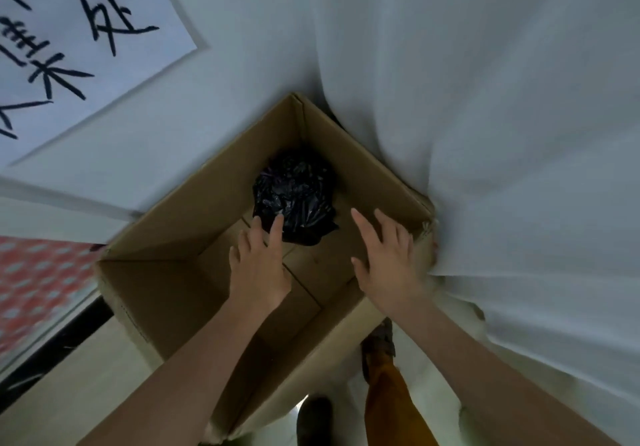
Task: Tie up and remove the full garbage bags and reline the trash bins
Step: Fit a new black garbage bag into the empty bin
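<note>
White curtain draped down the right side, pressed against the far corner of the box and hiding that edge. Pale wall behind, with a paper sign cut off at the top left; brush-written characters, not readable in full from here.

Open cardboard box below, tall-walled, serving as the bin, with no liner visible over its rim. Near corner lost under the forearms.

Black garbage bag down on the box floor toward the far corner, crumpled into a small bundle. Probably light and soft, thin slippery film that will crush under the fingers; contents hidden, so weight only a guess. Knot or neck not discernible in the dark folds. Best taken by pinching a bunch of loose plastic at the top rather than squeezing the body.

Left hand reaching in, fingers straight, index tip touching or just short of the bag's near edge — hard to tell which. Right hand spread wide above the right inner wall, holding nothing.

Shoes and an orange trouser leg at the bottom, blurred.
</note>
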